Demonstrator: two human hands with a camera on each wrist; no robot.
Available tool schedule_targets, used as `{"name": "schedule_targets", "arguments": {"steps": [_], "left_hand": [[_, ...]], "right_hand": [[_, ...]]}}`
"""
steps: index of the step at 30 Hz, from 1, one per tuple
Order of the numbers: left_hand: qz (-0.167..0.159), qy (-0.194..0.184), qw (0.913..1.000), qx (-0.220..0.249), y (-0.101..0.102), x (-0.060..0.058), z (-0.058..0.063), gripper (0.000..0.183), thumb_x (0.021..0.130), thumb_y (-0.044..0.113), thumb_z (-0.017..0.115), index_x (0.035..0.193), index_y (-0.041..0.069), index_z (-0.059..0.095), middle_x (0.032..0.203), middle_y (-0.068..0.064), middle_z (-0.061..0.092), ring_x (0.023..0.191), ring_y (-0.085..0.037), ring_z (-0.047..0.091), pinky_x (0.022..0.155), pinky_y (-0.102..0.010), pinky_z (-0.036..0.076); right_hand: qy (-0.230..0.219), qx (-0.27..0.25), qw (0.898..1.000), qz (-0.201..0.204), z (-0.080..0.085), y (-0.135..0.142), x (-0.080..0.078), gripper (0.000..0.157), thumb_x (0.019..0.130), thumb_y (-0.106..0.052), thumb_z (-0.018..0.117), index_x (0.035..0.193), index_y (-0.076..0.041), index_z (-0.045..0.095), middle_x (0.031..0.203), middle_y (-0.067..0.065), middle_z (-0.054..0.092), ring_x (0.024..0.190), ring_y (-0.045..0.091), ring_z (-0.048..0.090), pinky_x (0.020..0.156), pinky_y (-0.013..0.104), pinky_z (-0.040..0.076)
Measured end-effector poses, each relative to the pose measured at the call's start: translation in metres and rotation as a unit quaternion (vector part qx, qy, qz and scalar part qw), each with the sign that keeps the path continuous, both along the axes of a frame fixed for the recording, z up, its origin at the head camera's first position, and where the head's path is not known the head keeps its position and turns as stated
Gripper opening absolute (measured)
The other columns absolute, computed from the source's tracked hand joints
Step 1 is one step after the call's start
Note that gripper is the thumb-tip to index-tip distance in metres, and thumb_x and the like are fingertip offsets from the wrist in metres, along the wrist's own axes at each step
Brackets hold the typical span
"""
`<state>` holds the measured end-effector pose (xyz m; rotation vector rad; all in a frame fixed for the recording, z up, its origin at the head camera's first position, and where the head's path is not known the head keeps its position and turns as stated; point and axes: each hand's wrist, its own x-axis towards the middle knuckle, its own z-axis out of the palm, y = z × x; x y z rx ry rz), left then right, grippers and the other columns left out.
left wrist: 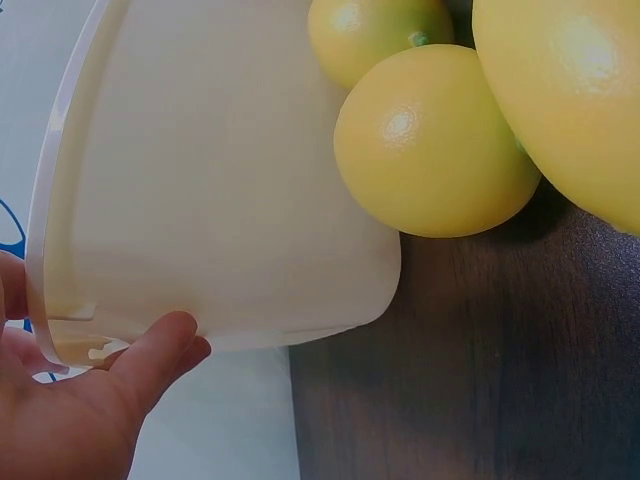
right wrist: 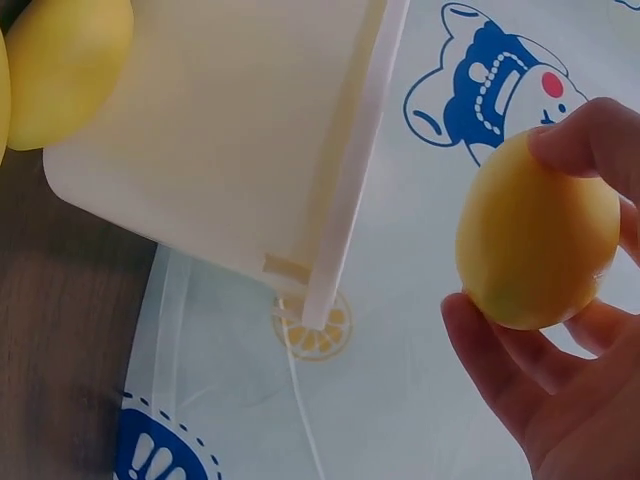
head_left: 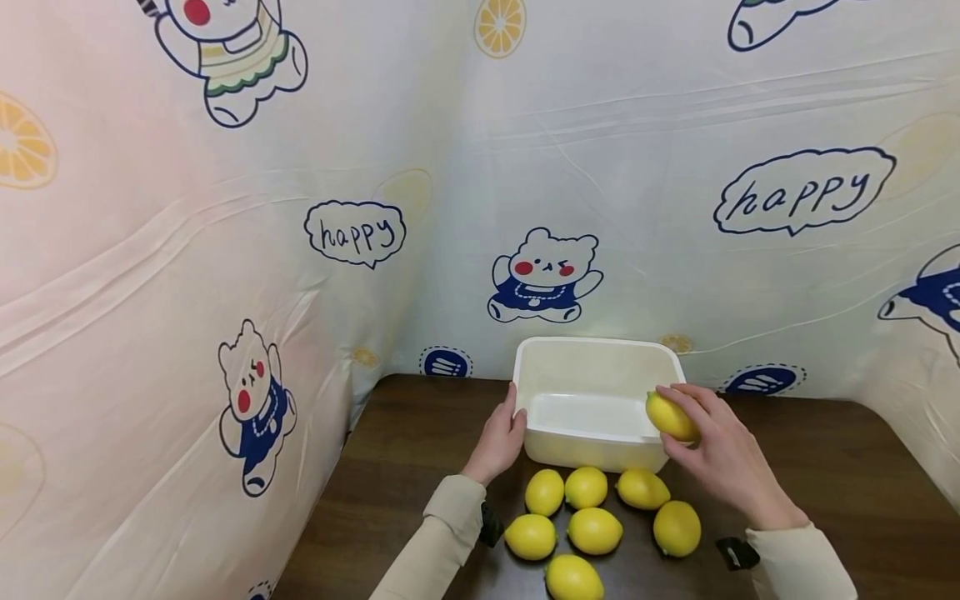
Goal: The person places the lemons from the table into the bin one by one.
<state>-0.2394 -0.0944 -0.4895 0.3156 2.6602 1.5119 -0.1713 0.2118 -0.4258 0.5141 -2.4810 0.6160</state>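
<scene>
A white plastic bin [head_left: 588,452] stands on the dark table, with a bare floor showing inside it. My left hand [head_left: 497,439] grips its left end, the thumb on the near wall and the fingers round the side, as the left wrist view shows. Between thumb and fingers my right hand [head_left: 726,457] holds a yellow lemon [head_left: 670,417] over the bin's right front corner. In the right wrist view that lemon [right wrist: 538,235] appears above the rim. Several more lemons [head_left: 595,531] lie on the table in front of the bin, the back ones close to its near wall.
Dark wood-grain table [head_left: 375,492] extends to both sides of the bin. A pale printed cloth [head_left: 420,275] with bears and orange slices hangs behind the table and along its left and right sides.
</scene>
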Motion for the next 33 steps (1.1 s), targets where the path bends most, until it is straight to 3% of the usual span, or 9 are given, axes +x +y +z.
{"name": "schedule_targets", "arguments": {"steps": [17, 33], "left_hand": [[-0.003, 0.003, 1.0000, -0.003, -0.001, 0.000, 0.000, 0.058, 0.106, 0.026, 0.035, 0.156, 0.008, 0.010, 0.157, -0.018, 0.027, 0.140, -0.030, 0.039, 0.112, -0.048, 0.034], [0.002, -0.005, 1.0000, -0.006, -0.001, 0.001, 0.001, 0.059, 0.106, 0.027, 0.035, 0.156, 0.009, 0.010, 0.157, -0.018, 0.027, 0.140, -0.031, 0.039, 0.112, -0.048, 0.034]], "right_hand": [[-0.035, -0.029, 0.999, -0.008, -0.010, -0.003, -0.009, 0.057, 0.075, -0.007, 0.076, 0.129, -0.009, 0.058, 0.127, 0.017, 0.054, 0.105, 0.036, 0.051, 0.080, 0.056, 0.049], [-0.060, -0.029, 0.998, -0.016, -0.013, -0.009, -0.013, 0.055, 0.077, -0.003, 0.075, 0.129, -0.005, 0.057, 0.126, 0.020, 0.049, 0.102, 0.038, 0.054, 0.081, 0.059, 0.053]]}}
